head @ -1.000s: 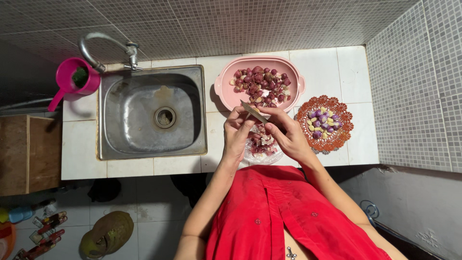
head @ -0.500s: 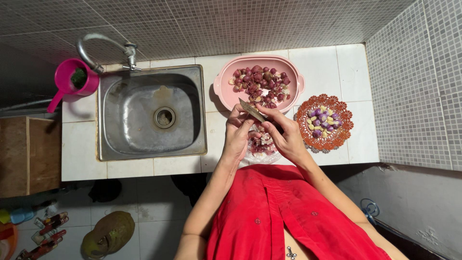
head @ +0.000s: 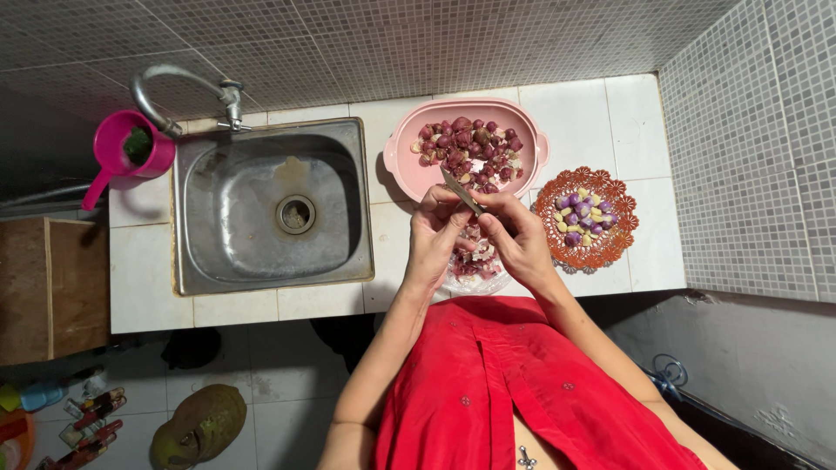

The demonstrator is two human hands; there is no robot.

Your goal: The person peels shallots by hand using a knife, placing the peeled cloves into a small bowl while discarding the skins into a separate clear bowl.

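Observation:
My right hand grips a small knife, its blade pointing up and left over the pink tub's rim. My left hand pinches a small shallot against the blade; the shallot is mostly hidden by my fingers. Both hands hover over a clear bowl that holds reddish peelings. Behind them a pink oval tub is filled with several unpeeled red shallots. To the right, an orange perforated plate carries several peeled purple and pale bulbs.
A steel sink with a curved tap lies to the left on the white tiled counter. A pink jug stands at its far left corner. A grey mosaic wall rises on the right. A wooden crate sits lower left.
Both hands have stayed over the clear bowl with only small shifts; the knife blade has tilted slightly as my fingers work on the shallot.

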